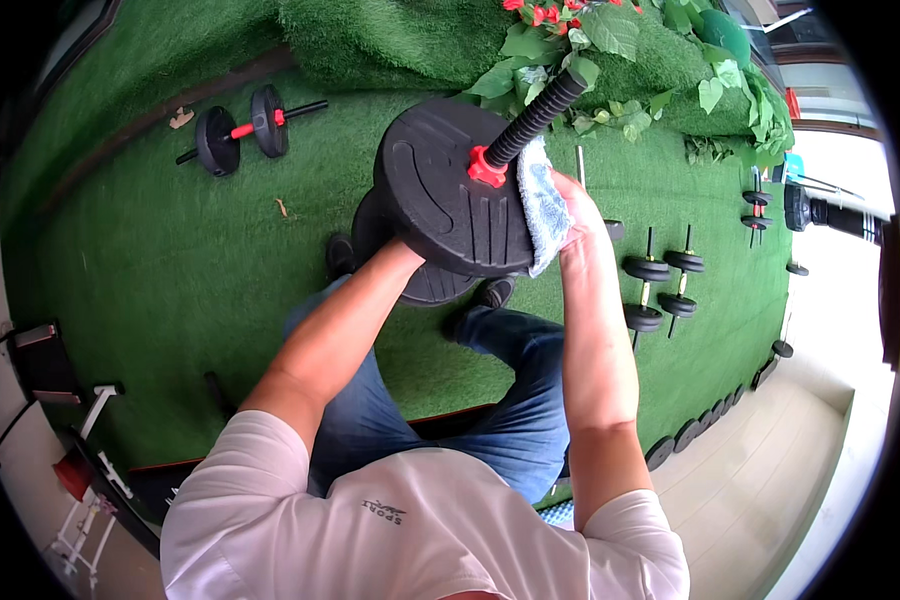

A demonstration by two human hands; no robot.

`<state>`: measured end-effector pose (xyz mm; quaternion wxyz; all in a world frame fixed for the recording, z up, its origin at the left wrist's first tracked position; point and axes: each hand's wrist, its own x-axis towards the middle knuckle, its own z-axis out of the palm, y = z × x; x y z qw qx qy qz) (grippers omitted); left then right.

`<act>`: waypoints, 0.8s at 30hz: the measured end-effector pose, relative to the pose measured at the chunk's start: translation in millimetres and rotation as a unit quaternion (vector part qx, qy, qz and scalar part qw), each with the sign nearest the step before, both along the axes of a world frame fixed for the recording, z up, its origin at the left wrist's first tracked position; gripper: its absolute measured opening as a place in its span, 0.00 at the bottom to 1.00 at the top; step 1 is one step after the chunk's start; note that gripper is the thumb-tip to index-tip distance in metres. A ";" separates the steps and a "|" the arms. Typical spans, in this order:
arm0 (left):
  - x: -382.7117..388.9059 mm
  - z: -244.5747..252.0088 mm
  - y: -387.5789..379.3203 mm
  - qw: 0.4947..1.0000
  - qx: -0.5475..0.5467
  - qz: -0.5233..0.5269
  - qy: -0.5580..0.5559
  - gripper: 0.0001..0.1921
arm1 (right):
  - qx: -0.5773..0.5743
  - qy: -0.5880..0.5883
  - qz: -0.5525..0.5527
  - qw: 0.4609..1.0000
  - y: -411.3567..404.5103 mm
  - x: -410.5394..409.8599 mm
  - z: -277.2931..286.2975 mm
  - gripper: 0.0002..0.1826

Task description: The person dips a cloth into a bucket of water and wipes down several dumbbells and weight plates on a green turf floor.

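A black adjustable dumbbell is held up in front of my body, over the turf and my shoes. Its threaded bar end points up and to the right, with a red star-shaped collar nut against the upper plate. My left hand reaches in between the two plates; its fingers are hidden behind the upper plate, around where the handle would be. In my right hand is a blue-and-white fluffy cloth, pressed against the right rim of the upper plate.
A dumbbell with a red handle lies on the artificial turf at upper left. Two more dumbbells lie to the right. Several weight plates line the right turf edge. Artificial leaves with red flowers hang at the far side.
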<state>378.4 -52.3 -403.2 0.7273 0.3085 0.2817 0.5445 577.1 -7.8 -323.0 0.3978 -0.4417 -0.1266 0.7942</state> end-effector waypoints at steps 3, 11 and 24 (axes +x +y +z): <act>-8.0 7.9 -6.9 0.998 -0.030 -0.032 -0.044 0.21 | 0.030 -0.125 0.078 0.989 23.6 -16.2 22.5 0.23; -1.4 35.1 -12.9 0.955 -0.120 -0.183 -0.199 0.22 | 0.174 -0.206 0.417 0.868 70.0 -12.3 44.0 0.31; 14.1 -37.9 -14.1 0.982 0.009 -0.105 0.153 0.24 | 0.755 -0.376 0.535 0.050 -74.9 -87.4 88.4 0.12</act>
